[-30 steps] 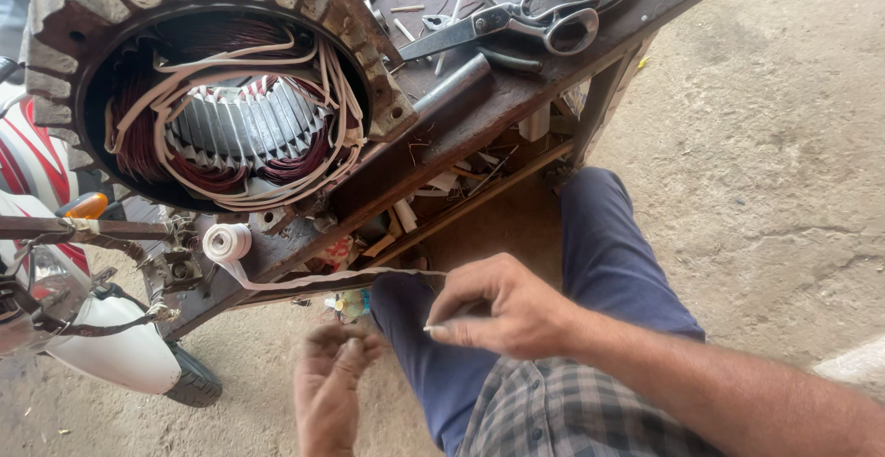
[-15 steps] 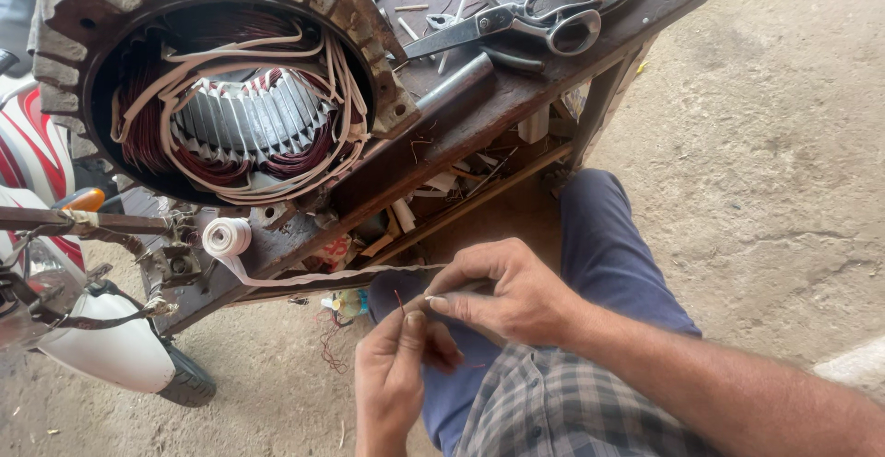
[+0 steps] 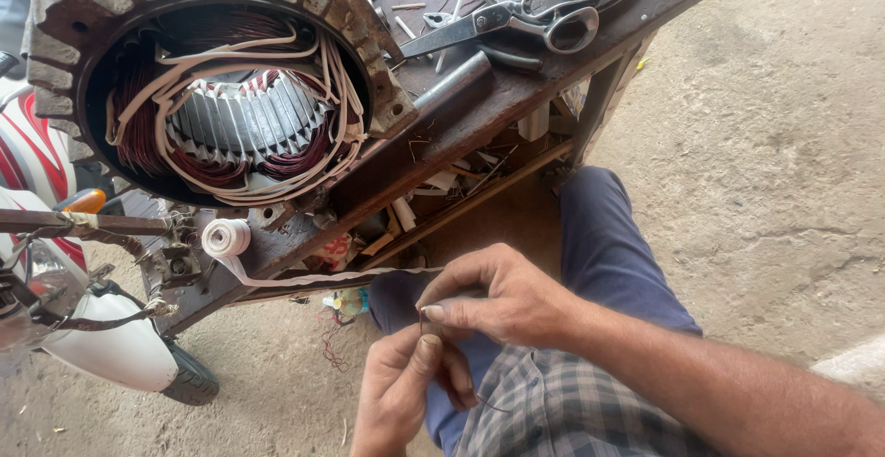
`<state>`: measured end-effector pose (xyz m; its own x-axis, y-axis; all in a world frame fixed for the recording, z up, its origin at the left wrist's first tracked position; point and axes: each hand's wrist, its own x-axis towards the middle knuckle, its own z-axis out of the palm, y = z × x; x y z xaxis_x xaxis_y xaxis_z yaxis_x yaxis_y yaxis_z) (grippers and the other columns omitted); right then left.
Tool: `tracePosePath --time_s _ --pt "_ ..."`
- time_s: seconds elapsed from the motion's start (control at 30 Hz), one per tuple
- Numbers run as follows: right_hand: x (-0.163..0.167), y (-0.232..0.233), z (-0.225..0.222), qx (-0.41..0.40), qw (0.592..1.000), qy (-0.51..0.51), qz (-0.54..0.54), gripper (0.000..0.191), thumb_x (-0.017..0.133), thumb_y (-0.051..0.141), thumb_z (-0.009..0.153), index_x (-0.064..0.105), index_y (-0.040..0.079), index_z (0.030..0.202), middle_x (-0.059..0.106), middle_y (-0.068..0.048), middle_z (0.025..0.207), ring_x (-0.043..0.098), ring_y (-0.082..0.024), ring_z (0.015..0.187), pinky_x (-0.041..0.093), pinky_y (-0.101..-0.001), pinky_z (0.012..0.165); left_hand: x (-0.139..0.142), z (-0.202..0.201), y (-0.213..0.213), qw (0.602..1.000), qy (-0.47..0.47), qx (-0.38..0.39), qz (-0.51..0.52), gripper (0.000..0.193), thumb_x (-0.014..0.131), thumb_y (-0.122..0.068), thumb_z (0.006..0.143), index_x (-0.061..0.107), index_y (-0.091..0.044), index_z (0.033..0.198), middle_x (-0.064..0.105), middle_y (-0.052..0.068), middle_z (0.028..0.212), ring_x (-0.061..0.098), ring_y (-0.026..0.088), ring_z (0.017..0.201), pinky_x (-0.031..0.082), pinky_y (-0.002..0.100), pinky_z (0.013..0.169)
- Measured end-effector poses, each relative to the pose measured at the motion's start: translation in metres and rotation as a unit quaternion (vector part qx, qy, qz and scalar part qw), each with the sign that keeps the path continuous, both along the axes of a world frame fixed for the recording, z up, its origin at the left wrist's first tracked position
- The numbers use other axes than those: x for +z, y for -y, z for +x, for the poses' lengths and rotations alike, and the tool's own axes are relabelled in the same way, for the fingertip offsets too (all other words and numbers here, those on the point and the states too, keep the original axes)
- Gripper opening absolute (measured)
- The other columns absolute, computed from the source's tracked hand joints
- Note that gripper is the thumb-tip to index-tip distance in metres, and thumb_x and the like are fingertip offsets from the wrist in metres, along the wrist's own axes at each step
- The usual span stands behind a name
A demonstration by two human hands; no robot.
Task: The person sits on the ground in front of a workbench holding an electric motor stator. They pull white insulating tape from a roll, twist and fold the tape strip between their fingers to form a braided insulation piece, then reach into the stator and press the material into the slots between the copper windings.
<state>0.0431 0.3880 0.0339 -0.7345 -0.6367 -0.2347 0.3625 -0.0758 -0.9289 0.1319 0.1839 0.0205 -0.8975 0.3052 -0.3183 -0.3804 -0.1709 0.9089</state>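
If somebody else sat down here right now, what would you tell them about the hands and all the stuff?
Right hand: pinching the end of the white tape strip and a thin reddish wire.
Left hand: just below, thumb and fingers meeting the right hand at that wire.
The tape runs from the small white roll at the edge of the wooden bench.
The motor stator stands on the bench, copper windings and pale sleeving inside.
Scissors lie at the bench's far end.
Done: a length of tape is drawn off the roll.
Left: the strip is uncut; the scissors are untouched.
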Motion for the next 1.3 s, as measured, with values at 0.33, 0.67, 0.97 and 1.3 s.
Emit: tracePosePath --time_s 0.33,0.67,0.97,1.3 --pt "-0.004 -0.003 0.001 0.007 1.0 -0.01 0.0 0.025 0.075 0.019 0.09 0.079 0.0 0.106 0.08 -0.01 0.091 0.075 -0.016 0.086 0.063 -0.0307 0.081 0.011 -0.005 -0.009 0.996 -0.024 -0.012 -0.085 0.039 0.05 -0.024 0.108 0.071 0.006 0.094 0.071 0.01 0.067 0.068 0.017 0.058 0.057 0.029 0.054" --pt "-0.014 0.001 0.002 0.031 0.992 0.087 -0.083 0.026 0.078 0.018 0.088 0.079 -0.002 0.105 0.08 -0.011 0.089 0.073 -0.017 0.082 0.061 -0.0335 0.079 0.03 -0.008 -0.015 0.954 -0.093 0.007 -0.286 0.021 0.057 -0.007 0.098 0.069 0.002 0.083 0.07 0.007 0.061 0.067 0.015 0.053 0.055 0.029 0.051" --pt "-0.014 0.009 -0.002 0.088 0.993 -0.009 -0.081 0.031 0.08 0.024 0.086 0.079 0.002 0.109 0.081 -0.011 0.096 0.076 -0.018 0.093 0.063 -0.0333 0.09 0.042 -0.002 -0.007 0.913 -0.136 -0.014 -0.384 0.013 0.06 -0.01 0.096 0.071 -0.003 0.096 0.071 0.008 0.063 0.072 0.019 0.054 0.055 0.033 0.049" --pt "-0.008 0.009 0.003 0.051 0.991 -0.048 -0.11 0.02 0.079 0.023 0.09 0.078 0.003 0.097 0.071 -0.004 0.101 0.068 -0.014 0.094 0.062 -0.035 0.085 0.034 0.003 -0.006 0.896 -0.189 -0.009 -0.402 0.009 0.064 -0.01 0.095 0.07 -0.004 0.092 0.07 0.009 0.067 0.072 0.023 0.058 0.054 0.036 0.053"
